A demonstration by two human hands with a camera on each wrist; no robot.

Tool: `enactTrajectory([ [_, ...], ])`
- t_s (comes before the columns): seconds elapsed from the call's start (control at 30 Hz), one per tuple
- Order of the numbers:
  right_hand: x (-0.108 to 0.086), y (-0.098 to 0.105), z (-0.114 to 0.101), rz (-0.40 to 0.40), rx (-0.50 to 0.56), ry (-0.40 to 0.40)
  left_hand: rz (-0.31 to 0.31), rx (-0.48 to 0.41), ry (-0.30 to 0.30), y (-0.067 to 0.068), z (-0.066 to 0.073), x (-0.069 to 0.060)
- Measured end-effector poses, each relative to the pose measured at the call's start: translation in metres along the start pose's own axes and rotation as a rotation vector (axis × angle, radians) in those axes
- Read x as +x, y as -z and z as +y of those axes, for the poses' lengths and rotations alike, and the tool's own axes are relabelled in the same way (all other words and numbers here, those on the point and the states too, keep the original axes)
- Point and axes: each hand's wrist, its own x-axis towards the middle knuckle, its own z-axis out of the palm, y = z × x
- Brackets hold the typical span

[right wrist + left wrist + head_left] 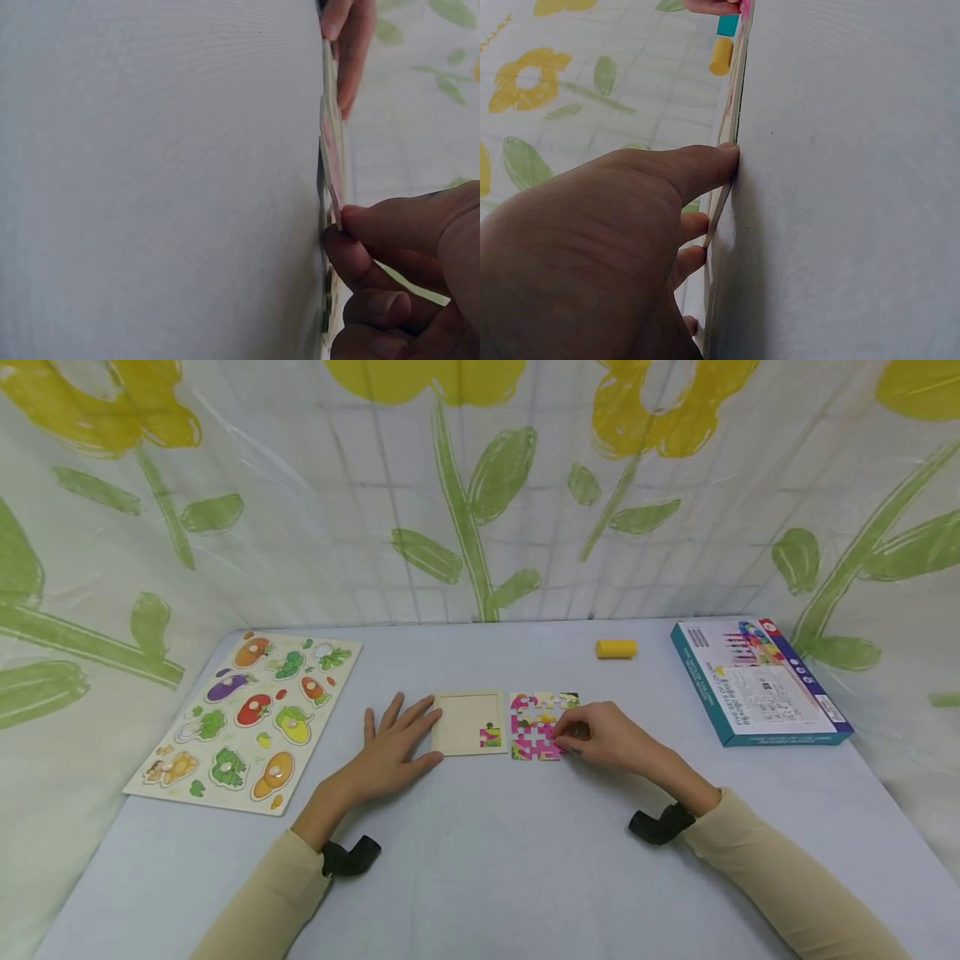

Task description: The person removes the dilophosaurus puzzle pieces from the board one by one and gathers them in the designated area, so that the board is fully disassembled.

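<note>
My left hand (390, 750) lies with its fingers spread, fingertips and thumb touching the left edge of a square wooden puzzle tray (456, 725). A few joined jigsaw pieces (491, 737), green and pink, sit in the tray's lower right corner. Just right of the tray is a square of pink, yellow and green jigsaw pieces (525, 725). Over its right side, my right hand (609, 739) pinches a thin pinkish jigsaw piece (334, 196) between thumb and index finger. In the right wrist view that piece is seen edge-on and tilted; its printed face is mostly hidden.
A board of vegetable pictures (247, 727) lies at the left of the white table (480, 868). At the back right stand a yellow cylinder (616, 649) and a flat teal and white box (761, 685). A flower-printed sheet (300, 527) hangs behind the table.
</note>
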Motion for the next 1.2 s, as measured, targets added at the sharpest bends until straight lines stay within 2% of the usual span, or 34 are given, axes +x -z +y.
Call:
enactTrajectory([
  [0.53,-0.004,0.002,0.001,0.006,-0.013,0.004,0.0,0.001,-0.001,-0.001,-0.001,0.001],
  [0.73,-0.002,0.003,0.0,0.014,-0.029,0.029,-0.006,-0.004,0.004,-0.001,-0.002,0.001],
  [0.97,0.015,-0.004,-0.013,0.049,-0.025,0.118,0.004,-0.015,-0.009,0.002,-0.002,0.0],
  [1.2,0.039,-0.02,-0.036,-0.003,0.009,0.178,0.0,-0.022,-0.014,0.001,-0.002,0.0],
])
